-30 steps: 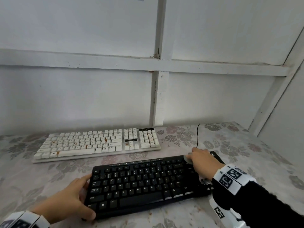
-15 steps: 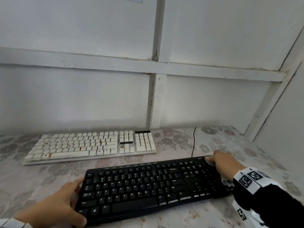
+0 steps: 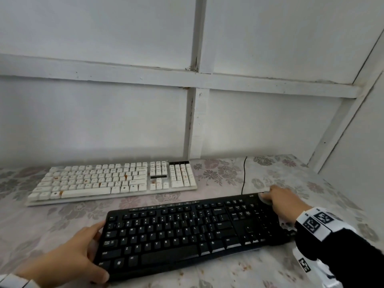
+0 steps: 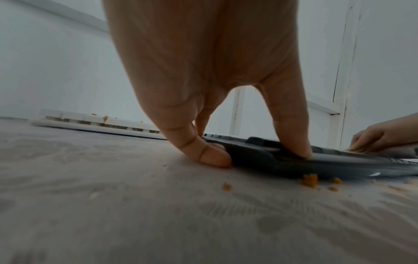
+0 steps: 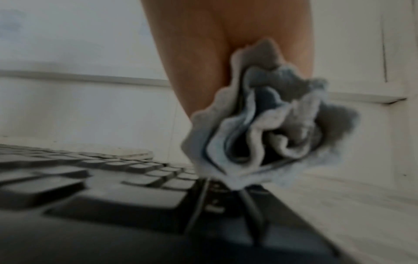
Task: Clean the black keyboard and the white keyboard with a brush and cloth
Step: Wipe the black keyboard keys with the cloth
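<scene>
My right hand (image 3: 284,202), bunching the grey cloth (image 5: 271,128), has swept rightward to the black keyboard's (image 3: 187,231) far right corner on the bench (image 3: 311,179); my left hand (image 3: 68,256) grips its left edge; the crumbed white keyboard (image 3: 112,179) awaits.

Your right hand (image 3: 283,201) has slid the cloth (image 3: 265,199) rightward across the black keyboard (image 3: 187,231). It now sits at the far right corner.

The left hand (image 4: 203,71) grips the black keyboard's (image 4: 294,160) end, thumb (image 4: 291,128) on top, a finger (image 4: 203,153) against its edge. Orange crumbs (image 4: 310,180) lie on the table (image 4: 135,205). The white keyboard (image 4: 101,123) sits behind; the right hand (image 4: 384,137) touches the far end.
</scene>
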Demonstrator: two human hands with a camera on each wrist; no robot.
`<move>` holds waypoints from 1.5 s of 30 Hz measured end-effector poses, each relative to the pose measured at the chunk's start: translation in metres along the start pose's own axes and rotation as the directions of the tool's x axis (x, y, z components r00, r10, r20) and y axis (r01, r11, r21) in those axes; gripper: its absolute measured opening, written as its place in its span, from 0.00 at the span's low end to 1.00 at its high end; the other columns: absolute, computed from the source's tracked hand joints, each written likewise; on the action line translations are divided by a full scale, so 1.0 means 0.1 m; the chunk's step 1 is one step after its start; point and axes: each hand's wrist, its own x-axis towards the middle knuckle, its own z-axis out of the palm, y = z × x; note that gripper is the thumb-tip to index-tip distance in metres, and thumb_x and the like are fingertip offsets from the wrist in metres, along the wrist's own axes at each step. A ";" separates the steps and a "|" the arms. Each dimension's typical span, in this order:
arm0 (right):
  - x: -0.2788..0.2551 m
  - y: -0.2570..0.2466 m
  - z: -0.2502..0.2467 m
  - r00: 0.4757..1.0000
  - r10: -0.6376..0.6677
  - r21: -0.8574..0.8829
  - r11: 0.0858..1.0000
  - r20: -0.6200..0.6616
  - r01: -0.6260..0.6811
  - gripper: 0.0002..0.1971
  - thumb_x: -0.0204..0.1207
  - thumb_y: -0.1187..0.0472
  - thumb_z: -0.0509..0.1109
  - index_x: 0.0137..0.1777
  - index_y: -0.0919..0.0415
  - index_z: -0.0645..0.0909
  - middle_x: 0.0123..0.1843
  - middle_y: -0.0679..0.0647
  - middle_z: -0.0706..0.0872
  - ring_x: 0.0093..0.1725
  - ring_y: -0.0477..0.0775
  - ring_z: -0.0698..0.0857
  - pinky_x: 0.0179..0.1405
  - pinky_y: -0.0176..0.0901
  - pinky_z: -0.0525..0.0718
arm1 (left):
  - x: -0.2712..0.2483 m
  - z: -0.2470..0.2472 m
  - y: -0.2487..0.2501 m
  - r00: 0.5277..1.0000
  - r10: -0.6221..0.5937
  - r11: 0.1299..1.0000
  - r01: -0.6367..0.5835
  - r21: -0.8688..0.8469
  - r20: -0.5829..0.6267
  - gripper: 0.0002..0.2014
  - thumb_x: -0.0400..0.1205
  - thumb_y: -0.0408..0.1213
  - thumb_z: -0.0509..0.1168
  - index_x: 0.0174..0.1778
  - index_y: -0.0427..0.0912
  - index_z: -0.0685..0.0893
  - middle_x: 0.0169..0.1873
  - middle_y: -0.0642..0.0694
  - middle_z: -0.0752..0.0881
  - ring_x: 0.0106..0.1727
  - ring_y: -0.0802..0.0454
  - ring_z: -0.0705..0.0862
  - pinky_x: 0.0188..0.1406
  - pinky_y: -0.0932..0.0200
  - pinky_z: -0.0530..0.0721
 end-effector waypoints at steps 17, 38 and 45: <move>0.04 -0.05 -0.08 0.997 0.064 -0.032 0.997 -0.034 -0.065 0.15 0.78 0.69 0.58 0.30 0.57 0.71 0.38 0.50 0.70 0.33 0.50 0.70 0.61 0.45 0.77 | -0.03 0.06 0.06 0.999 -0.017 0.997 0.015 -0.075 -0.033 0.48 0.55 0.17 0.79 0.65 0.52 0.64 0.51 0.46 0.76 0.31 0.57 0.82 0.26 0.69 0.80; -1.01 -3.04 0.05 0.717 -0.696 -0.048 0.715 0.044 0.697 0.15 0.82 0.67 0.58 0.66 0.68 0.77 0.66 0.62 0.70 0.66 0.69 0.66 0.60 0.59 0.74 | -0.05 0.03 0.09 0.998 -0.008 0.999 0.010 0.035 -0.057 0.32 0.64 0.25 0.78 0.42 0.62 0.66 0.45 0.65 0.72 0.43 0.72 0.74 0.34 0.79 0.75; -0.94 -2.55 -0.03 0.778 -0.625 -0.053 0.776 0.067 0.628 0.15 0.78 0.73 0.57 0.63 0.66 0.77 0.67 0.62 0.71 0.66 0.68 0.68 0.53 0.55 0.74 | -0.04 0.01 -0.01 0.997 -0.060 0.997 0.063 0.041 -0.054 0.44 0.58 0.34 0.81 0.64 0.58 0.63 0.55 0.62 0.70 0.55 0.61 0.76 0.60 0.61 0.78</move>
